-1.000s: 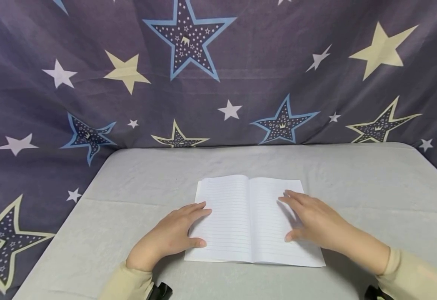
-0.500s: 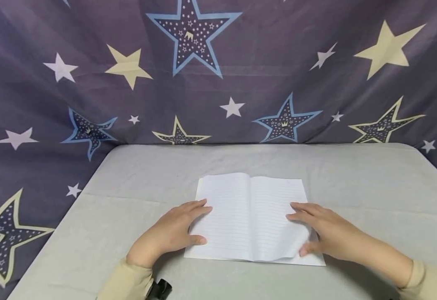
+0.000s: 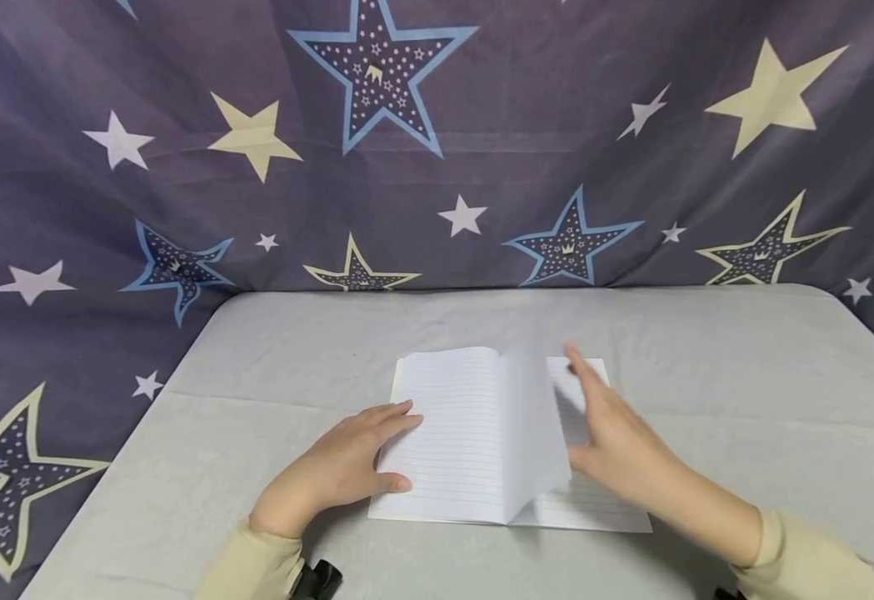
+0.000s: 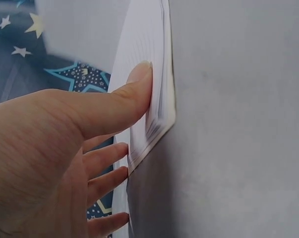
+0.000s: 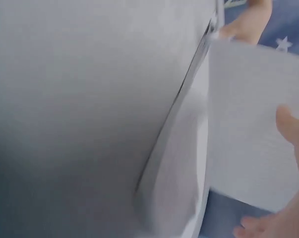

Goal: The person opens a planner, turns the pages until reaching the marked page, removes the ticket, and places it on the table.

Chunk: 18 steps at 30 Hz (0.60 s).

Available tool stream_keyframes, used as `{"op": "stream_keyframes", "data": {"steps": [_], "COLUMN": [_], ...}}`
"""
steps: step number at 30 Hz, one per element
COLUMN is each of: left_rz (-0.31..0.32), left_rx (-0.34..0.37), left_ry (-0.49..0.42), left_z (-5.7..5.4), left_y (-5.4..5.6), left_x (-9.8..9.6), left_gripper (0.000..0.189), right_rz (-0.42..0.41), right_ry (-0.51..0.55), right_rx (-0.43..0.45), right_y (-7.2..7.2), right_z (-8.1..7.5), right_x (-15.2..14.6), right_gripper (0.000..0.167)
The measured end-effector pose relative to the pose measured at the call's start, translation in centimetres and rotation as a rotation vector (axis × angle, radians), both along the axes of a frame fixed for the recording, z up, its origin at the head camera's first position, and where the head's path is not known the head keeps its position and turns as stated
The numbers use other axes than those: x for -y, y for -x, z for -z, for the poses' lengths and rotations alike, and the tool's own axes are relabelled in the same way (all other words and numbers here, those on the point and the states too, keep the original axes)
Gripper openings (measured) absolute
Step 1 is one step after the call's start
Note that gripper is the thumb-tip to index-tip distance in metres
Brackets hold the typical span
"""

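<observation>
An open lined notebook [image 3: 447, 442] lies flat in front of me. My left hand [image 3: 342, 467] rests on the left page's outer edge, fingers spread; the left wrist view shows the thumb [image 4: 134, 89] on the paper near a corner. One right-hand page [image 3: 532, 433] stands raised from the fold, its free edge in the air. Beside that edge is my right hand [image 3: 627, 442], fingers extended and slightly blurred, thumb near the page's lower part. In the right wrist view the raised page [image 5: 253, 94] spreads out beside the thumb, over the lined page beneath.
A pale grey cloth covers the table [image 3: 294, 350] under the notebook. Behind and to the left hangs a dark curtain [image 3: 526, 108] patterned with stars. A black strap device [image 3: 318, 579] sits at the left wrist.
My right hand has moved out to the right page's edge, then back leftward, and that page has swung up toward the fold. The left hand has stayed in place.
</observation>
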State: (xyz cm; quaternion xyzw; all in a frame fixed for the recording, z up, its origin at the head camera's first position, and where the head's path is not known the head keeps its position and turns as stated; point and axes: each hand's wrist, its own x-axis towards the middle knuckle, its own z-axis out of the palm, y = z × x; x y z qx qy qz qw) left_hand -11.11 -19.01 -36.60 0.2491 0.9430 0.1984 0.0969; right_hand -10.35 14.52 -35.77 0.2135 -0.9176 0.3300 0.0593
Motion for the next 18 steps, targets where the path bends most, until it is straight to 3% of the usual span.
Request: {"op": "stream_keyframes", "data": {"steps": [4,10,15,18], "left_rz": [-0.031,-0.097,-0.152,-0.14], "left_rx": [0.001,-0.069,-0.151,-0.184], "left_ry": [0.013,0.047,0.029,-0.007], "left_z": [-0.1,-0.6,-1.0,-1.0], "left_y": [0.1,0.6,0.8,0.8], "left_x": [0.6,1.7,2.0,1.6], "left_gripper": [0.076,0.068,0.051,0.046], "right_rz": [-0.104,-0.286,-0.414,-0.465], "right_ry": [-0.046,-0.206,-0.313,-0.342], "right_rx": [0.078,0.075,0.073,0.074], "right_y": [-1.4,-3.8,-4.5,-4.6], "right_z": [0.3,0.8,1.0,1.3], "right_x": [2.5,3.6,3.2,2.9], "right_gripper": [0.1,0.079,0.067,0.065]}}
